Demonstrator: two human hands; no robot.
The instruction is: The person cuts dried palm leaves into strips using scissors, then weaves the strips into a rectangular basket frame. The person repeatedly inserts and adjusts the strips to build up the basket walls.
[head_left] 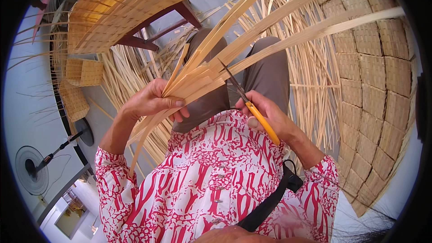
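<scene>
My left hand (155,101) is closed round a fanned bundle of pale bamboo strips (200,81), its thumb lying on top. Several long strips run from the bundle up to the right, across my lap, while thinner ends hang below the hand. My right hand (271,116) grips a knife (262,122) with a yellow handle and a narrow, dark, pointed blade. The blade slants up to the left, its tip over the strips near their cut ends. Whether the edge touches a strip, I cannot tell.
Loose strips (310,76) cover the floor right of my knees, with more at the left (130,74). Stacked woven baskets (373,81) stand at the right. A large unfinished basket (130,13) rests on a dark red stool (180,15). A fan (32,166) stands far left.
</scene>
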